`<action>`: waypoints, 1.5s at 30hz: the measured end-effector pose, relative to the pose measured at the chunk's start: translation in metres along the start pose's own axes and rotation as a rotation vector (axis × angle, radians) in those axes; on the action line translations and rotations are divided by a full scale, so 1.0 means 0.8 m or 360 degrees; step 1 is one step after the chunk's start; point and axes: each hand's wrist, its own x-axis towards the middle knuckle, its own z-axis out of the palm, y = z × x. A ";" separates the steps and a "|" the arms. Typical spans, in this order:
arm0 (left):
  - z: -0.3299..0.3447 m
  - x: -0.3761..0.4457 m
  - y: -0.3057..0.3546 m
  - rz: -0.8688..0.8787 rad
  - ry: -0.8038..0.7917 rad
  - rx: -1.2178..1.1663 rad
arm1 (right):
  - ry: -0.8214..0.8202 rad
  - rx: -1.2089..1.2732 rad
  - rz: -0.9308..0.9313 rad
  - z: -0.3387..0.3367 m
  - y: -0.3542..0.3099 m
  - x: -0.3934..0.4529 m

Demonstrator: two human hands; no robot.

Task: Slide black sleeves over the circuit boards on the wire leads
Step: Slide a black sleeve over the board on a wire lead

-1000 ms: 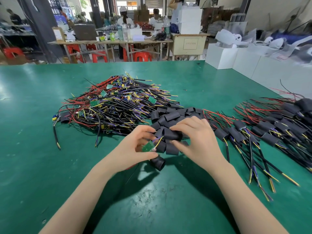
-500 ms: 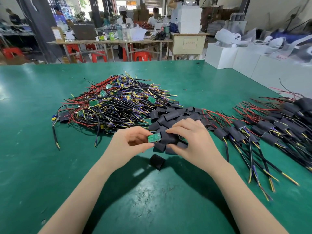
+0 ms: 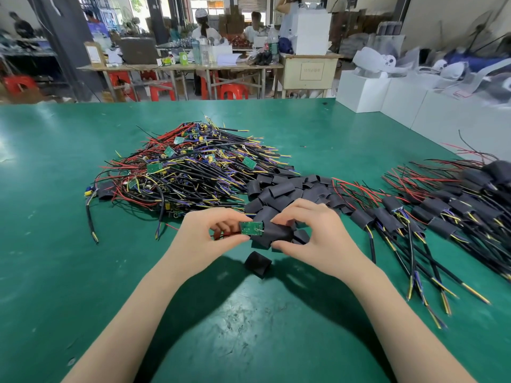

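Left hand (image 3: 210,239) pinching green circuit board (image 3: 251,227), right hand (image 3: 315,239) gripping black sleeve (image 3: 276,234) at board's end, above green desk (image 3: 55,244)

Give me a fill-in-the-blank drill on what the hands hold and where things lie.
1. The left hand pinches a small ___ circuit board.
2. The right hand holds a ___ sleeve at the board's end.
3. One loose sleeve lies on the table just ___ the hands.
4. The sleeved leads lie to the person's ___.

Missing words: green; black; below; right

Bare table (image 3: 55,244) left; loose sleeve (image 3: 258,264) lies beneath hands.
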 end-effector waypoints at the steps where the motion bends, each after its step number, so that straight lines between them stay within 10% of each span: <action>1: 0.000 0.000 -0.001 -0.0041 -0.0027 -0.0038 | 0.0008 -0.0039 -0.0020 0.000 0.000 0.000; 29: 0.009 -0.002 -0.001 -0.0199 -0.0025 -0.0428 | -0.0031 0.0211 0.0038 0.006 -0.011 -0.001; 38: 0.014 -0.001 0.001 -0.0707 0.0021 -0.0989 | 0.0081 0.0039 -0.0112 0.012 -0.014 0.000; 45: 0.017 -0.001 0.001 -0.0397 0.0070 -0.0758 | 0.0103 0.0077 0.0003 0.014 -0.011 -0.002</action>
